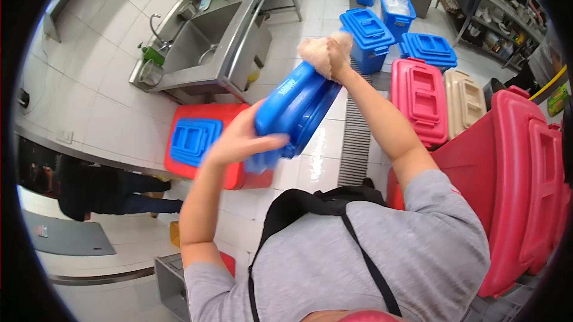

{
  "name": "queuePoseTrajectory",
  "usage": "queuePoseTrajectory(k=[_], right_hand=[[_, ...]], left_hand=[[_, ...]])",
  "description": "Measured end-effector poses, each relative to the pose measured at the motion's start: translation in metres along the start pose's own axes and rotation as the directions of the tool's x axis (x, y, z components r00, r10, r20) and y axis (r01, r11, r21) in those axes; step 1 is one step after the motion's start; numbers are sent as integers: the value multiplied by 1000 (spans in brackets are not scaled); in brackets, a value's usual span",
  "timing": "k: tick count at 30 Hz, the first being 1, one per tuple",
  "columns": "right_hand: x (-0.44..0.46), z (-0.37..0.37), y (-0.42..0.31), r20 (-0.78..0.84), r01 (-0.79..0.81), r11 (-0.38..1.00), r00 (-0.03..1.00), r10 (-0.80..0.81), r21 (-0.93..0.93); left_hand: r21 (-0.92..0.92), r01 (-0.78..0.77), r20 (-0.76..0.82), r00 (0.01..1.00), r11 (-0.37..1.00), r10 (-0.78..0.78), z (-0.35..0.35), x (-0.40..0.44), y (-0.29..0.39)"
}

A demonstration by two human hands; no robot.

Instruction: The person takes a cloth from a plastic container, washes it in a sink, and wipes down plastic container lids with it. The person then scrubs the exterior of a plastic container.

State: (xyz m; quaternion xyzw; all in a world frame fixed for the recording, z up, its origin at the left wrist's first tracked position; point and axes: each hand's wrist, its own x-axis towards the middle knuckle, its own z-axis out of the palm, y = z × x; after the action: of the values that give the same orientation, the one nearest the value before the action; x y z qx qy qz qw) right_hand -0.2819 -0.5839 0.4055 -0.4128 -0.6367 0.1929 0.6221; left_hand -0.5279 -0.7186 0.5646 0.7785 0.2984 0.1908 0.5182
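Note:
A blue plastic bin lid (289,110) is held up and tilted in front of my chest. My left hand (239,143) grips its near end, with the thumb lying across the lid and the fingers partly hidden behind it. At the far end, my right hand (340,56) is closed around a pale, crumpled cloth (316,56) and presses it against the lid's edge. Motion blurs the lid's lower side and both hands slightly. Below and left of my left hand, another blue lid (196,143) lies on a red bin (176,164).
A steel sink (203,41) stands at the left wall. Lidded blue bins (367,29), a pink-lidded bin (419,98) and a beige lid (465,98) line the right side, beside a large red bin (471,167). A floor drain grate (355,137) runs ahead. Another person (89,190) stands at left.

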Motion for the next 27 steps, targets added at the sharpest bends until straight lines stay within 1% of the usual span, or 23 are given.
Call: queuePoseTrajectory(k=[1, 2, 4, 5, 6, 7, 8, 9, 10, 12, 14, 15, 16, 17, 18, 20, 21, 22, 23, 24, 25, 26, 27], right_hand=[[10, 5, -2, 2, 296, 867, 947, -322, -400], [18, 6, -21, 1, 343, 774, 915, -404, -532], [10, 21, -66, 16, 214, 547, 939, -344, -809], [-1, 30, -84, -39, 151, 566, 950, -309, -810], [-16, 46, -99, -156, 100, 729, 949, -275, -678], [-36, 63, -115, -257, 78, 869, 939, -229, -489], [-61, 78, -127, -242, 72, 907, 952, -186, -416], [-85, 86, -135, -70, 114, 841, 982, -177, -529], [-99, 95, -141, -141, -123, 828, 989, 54, -547], [-86, 68, -139, -155, -36, 888, 987, -40, -458], [-50, 27, -87, -162, 96, 713, 945, -285, -694], [-27, 2, -75, -291, -113, 974, 955, 52, -198], [-3, -23, -63, -382, -231, 894, 842, 381, 384], [16, -49, -46, -327, -269, 767, 787, 524, 582], [22, -74, -32, -167, -368, 650, 775, 609, 665], [21, -108, -18, 100, -506, 459, 744, 660, 731], [18, -116, -20, 157, -534, 448, 750, 642, 717], [15, -120, -22, 134, -522, 567, 800, 585, 638], [14, -119, -20, 37, -391, 840, 912, 408, 375], [18, -114, -15, -27, -135, 981, 991, 133, -139], [26, -98, -15, -50, 46, 890, 996, -77, -453], [32, -78, -39, -128, 74, 964, 986, -110, -254], [39, -50, -41, -114, 111, 846, 973, -198, -522]], left_hand=[[155, 164, -291, 950, 974, -114, 10, 12, -21], [64, 8, -433, 901, 998, 21, 20, 15, -37], [112, 8, -613, 787, 994, 63, 29, 26, -56], [92, -32, -675, 732, 995, 86, 30, 37, -63], [63, -82, -731, 674, 995, 102, 33, 48, -70], [51, -125, -709, 694, 991, 124, 33, 54, -81], [37, -174, -691, 707, 984, 151, 30, 56, -93], [29, -221, -676, 714, 975, 182, 28, 59, -100], [-6, -269, -711, 678, 963, 185, 34, 60, -104], [166, -185, -634, 732, 969, 248, 35, 45, -101], [173, -64, -656, 737, 983, 163, 38, 22, -64], [153, -104, -657, 732, 983, 179, 39, 8, -57], [136, -142, -660, 725, 980, 197, 37, -7, -52], [156, -129, -653, 731, 979, 200, 35, -25, -42], [175, -121, -648, 733, 977, 207, 31, -41, -37], [106, -219, -680, 696, 970, 232, 15, -66, -56], [2, -215, -667, 728, 977, 162, 4, -78, -68], [-103, -214, -647, 756, 971, 98, -10, -86, -84], [-213, -204, -622, 782, 956, 28, -23, -90, -102], [-256, -64, -429, 902, 964, -54, -42, -91, -122], [-311, -32, -285, 957, 950, -61, -40, -81, -117], [-262, 40, -195, 976, 964, -94, -37, -66, -112], [-215, 113, -105, 985, 970, -138, -30, -47, -108]])
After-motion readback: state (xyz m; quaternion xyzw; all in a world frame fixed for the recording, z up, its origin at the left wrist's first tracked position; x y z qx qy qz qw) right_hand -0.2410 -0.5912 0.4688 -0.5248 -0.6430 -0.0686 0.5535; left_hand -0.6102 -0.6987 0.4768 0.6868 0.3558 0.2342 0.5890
